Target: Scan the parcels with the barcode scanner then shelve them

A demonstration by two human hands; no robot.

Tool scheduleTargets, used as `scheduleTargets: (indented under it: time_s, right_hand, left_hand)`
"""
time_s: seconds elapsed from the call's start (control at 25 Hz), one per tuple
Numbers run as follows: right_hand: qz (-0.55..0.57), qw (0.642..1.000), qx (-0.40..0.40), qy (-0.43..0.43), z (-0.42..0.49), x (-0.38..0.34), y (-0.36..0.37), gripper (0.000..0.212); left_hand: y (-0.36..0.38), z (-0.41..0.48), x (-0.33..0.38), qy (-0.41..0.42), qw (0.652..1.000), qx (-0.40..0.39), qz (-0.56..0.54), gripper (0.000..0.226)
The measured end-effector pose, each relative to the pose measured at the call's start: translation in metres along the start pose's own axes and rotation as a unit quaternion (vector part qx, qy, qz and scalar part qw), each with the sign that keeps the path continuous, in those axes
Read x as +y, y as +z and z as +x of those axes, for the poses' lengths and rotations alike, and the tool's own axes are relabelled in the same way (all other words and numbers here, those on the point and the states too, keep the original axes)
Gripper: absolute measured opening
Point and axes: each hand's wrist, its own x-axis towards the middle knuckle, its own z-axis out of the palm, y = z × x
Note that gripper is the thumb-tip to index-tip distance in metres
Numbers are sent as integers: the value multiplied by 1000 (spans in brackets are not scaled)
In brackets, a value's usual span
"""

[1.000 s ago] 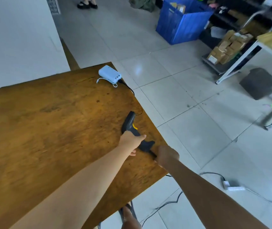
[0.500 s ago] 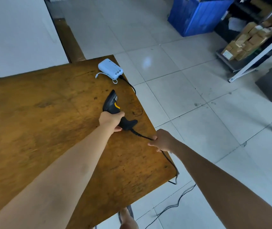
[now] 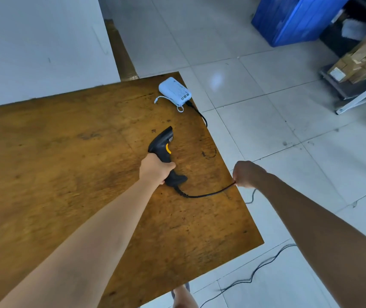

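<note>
Wooden table (image 3: 55,165): left hand (image 3: 154,168) grips scanner (image 3: 163,144) near the right edge; right hand (image 3: 247,174) pinches its cable (image 3: 204,195) at the edge, tiled floor (image 3: 266,134) beyond.

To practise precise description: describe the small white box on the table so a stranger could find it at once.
Start at the big wooden table. At its far right corner, beyond the barcode scanner in the left hand, lies the small white box. It is the only pale thing on the wood, with a black cable plugged into it.
</note>
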Motion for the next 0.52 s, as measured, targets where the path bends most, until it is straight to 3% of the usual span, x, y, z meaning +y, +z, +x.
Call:
scheduleTargets:
  time_s: [0.04,0.12,0.2,0.28,0.4,0.52]
  right_hand:
    - [26,998,53,-5,4,-4,6,14]
    - [71,994,87,-10,6,-8,20,20]
    - [93,993,70,0,3,-10,27,35]
    - [124,991,47,11,0,-9,29,48]
    - [141,989,44,-3,-3,-10,26,48]
    - [141,985,91,-32,-5,-22,10,42]
  left_hand:
    - [1,1,0,10,1000,8,17,24]
    - [0,1,-1,28,996,33,82,28]
    - [-2,0,-3,30,993,34,107,31]
    - [-3,-2,-5,-5,998,1,57,33]
    - [-3,-6,-8,-33,998,-35,48,46]
    - [-10,-13,-5,-12,996,-24,84,54]
